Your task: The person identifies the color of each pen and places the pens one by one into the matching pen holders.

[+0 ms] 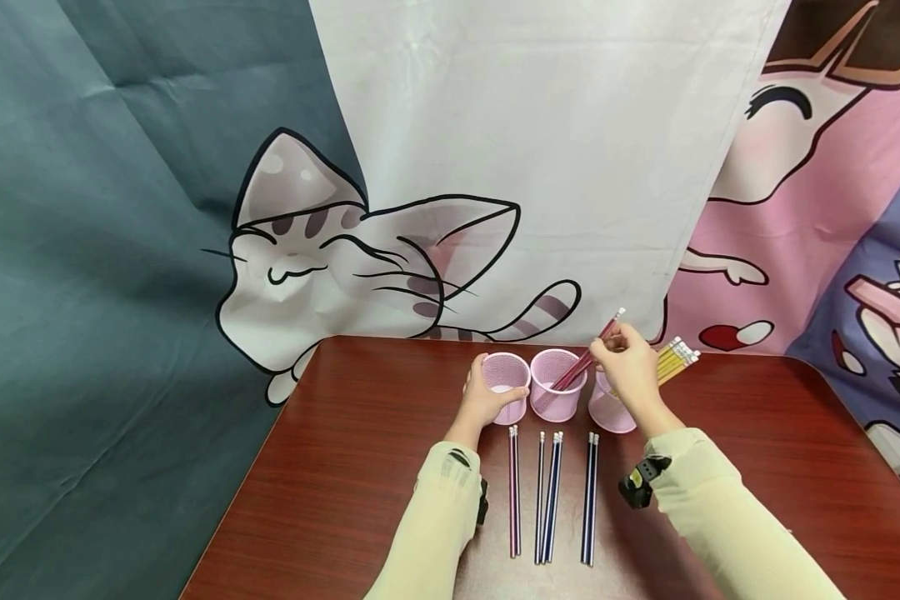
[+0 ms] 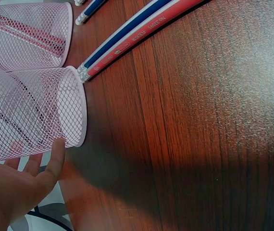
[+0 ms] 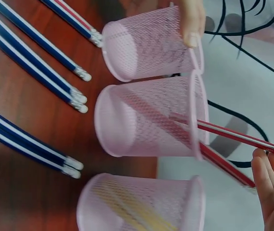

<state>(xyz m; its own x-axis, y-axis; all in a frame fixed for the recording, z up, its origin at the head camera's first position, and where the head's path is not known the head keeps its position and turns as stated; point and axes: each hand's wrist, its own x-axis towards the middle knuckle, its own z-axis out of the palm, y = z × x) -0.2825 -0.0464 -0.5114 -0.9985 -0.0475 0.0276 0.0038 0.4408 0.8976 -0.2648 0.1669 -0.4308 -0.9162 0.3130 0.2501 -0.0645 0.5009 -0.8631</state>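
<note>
Three pink mesh pencil cups stand side by side. My left hand (image 1: 487, 402) holds the left cup (image 1: 513, 414), thumb on the near side and fingers round the far side. Between the fingertips of my right hand (image 1: 630, 365) is a red striped pencil (image 3: 242, 136), slanting with its lower end inside the middle cup (image 1: 557, 410). Other red pencil length (image 3: 228, 167) leans in that same cup, its eraser end near the right hand. Yellow pencils (image 1: 673, 362) lean in the right cup (image 1: 609, 414), partly behind the right hand and wrist.
On the brown table (image 1: 330, 467), in front of the cups, lie a red and a blue pencil (image 1: 514, 496), several blue pencils (image 1: 549, 500) and a blue pair (image 1: 589, 500). Behind the table's back edge hangs a cartoon cat cloth (image 1: 450, 100).
</note>
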